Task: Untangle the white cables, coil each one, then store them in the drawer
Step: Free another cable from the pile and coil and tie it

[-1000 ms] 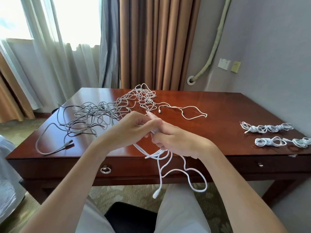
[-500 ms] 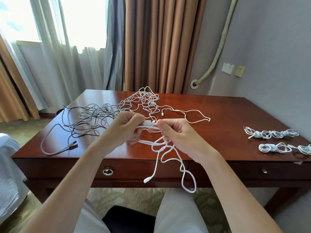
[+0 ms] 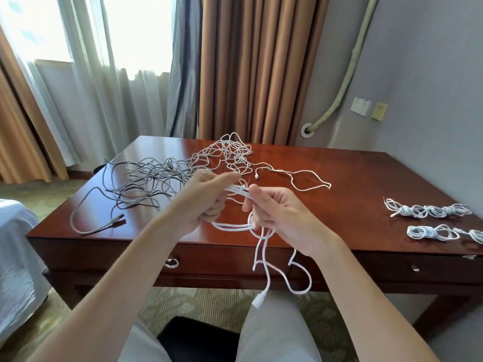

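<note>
Both hands work a white cable (image 3: 262, 259) above the desk's near edge. My left hand (image 3: 206, 202) grips several folded strands of it. My right hand (image 3: 277, 218) pinches the same strands and a loop below them. The cable's free end with its plug (image 3: 259, 300) hangs down over my lap. A tangle of white cables (image 3: 230, 155) lies at the far middle of the wooden desk (image 3: 352, 184). Two coiled white cables (image 3: 428, 210) (image 3: 433, 233) lie at the right. The drawer front with its round pull (image 3: 171, 263) is closed.
A tangle of grey cables (image 3: 146, 184) spreads over the desk's left half, one plug end (image 3: 117, 220) near the front edge. A second drawer handle (image 3: 414, 268) sits at the right. Curtains hang behind; a white-covered bed (image 3: 15, 257) stands at the left.
My hands have drawn slightly apart and risen, stretching the folded strands between them. The hanging part of the cable has shortened and its plug end has swung right.
</note>
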Demonstrator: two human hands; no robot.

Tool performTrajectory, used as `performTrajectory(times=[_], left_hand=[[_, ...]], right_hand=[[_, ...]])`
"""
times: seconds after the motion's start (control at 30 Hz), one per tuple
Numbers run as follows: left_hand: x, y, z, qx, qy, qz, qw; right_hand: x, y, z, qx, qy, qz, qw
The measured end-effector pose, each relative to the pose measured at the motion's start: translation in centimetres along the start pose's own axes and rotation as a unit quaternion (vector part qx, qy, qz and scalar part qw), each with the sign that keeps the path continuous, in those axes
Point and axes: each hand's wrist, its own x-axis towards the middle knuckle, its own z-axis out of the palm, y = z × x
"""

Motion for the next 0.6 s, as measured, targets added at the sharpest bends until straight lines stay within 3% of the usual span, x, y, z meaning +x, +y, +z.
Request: performTrajectory(times=[0.13,0.2,0.33,0.5,0.6], left_hand=[[0.2,-1.1,-0.1,-0.13,0.016,-0.008,0.991],[0.3,-1.3,-0.4,-0.08,-0.021,-0.01,0.997],[0.2,-0.5,-1.6,0.072,-0.166,-0.044,0.983],[0.5,0.1,-2.8,0.014,-0.298,-0.018,0.954],[0.6,0.5,-2.4,0.044,-0.294,-0.014,0.955]], right_hand=[[-0.4,1.0,0.5,0.086,0.014,-0.008,0.996],[-0.3,1.3,0.7,0.107,0.032,-0.013,0.994],[0.0,1.5,0.3,0.075,0.05,0.001,0.996],[0.1,0.6,-0.3,0.083,0.049,0.014,0.995],[0.2,0.2,-0.3,0.023,0.034,0.012,0.999]])
